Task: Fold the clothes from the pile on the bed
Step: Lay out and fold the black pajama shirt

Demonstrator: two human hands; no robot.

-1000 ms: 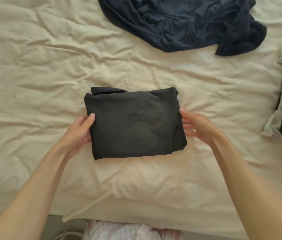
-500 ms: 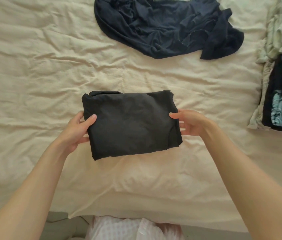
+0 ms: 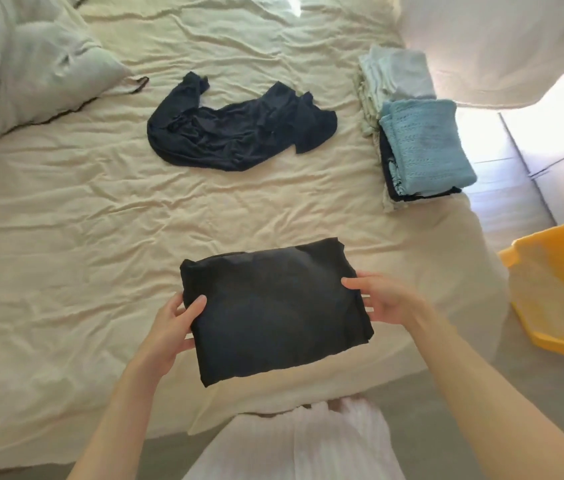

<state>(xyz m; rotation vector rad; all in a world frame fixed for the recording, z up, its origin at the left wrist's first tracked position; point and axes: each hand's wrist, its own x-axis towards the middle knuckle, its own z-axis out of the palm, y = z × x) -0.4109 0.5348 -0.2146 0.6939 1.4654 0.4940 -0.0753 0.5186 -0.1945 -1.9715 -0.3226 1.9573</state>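
A folded black garment [image 3: 275, 308] is held up over the near edge of the bed [image 3: 65, 237]. My left hand [image 3: 173, 323] grips its left edge with the thumb on top. My right hand [image 3: 382, 299] grips its right edge the same way. Farther back in the middle of the bed lies a crumpled dark navy garment [image 3: 235, 133], unfolded. At the bed's right side stands a stack of folded clothes [image 3: 422, 147] with a light blue knit piece on top, and a second pale folded stack [image 3: 391, 76] lies behind it.
A pale pillow or duvet [image 3: 20, 64] lies bunched at the far left. A yellow plastic basket [image 3: 561, 292] stands on the floor to the right of the bed. White furniture [image 3: 557, 150] lines the right side. My light striped clothing [image 3: 308, 441] shows at the bottom.
Both hands closed on the black folded garment and lifted it off the bed toward me. The view has pulled back and tilted up, showing the stacks, the pillow and the basket.
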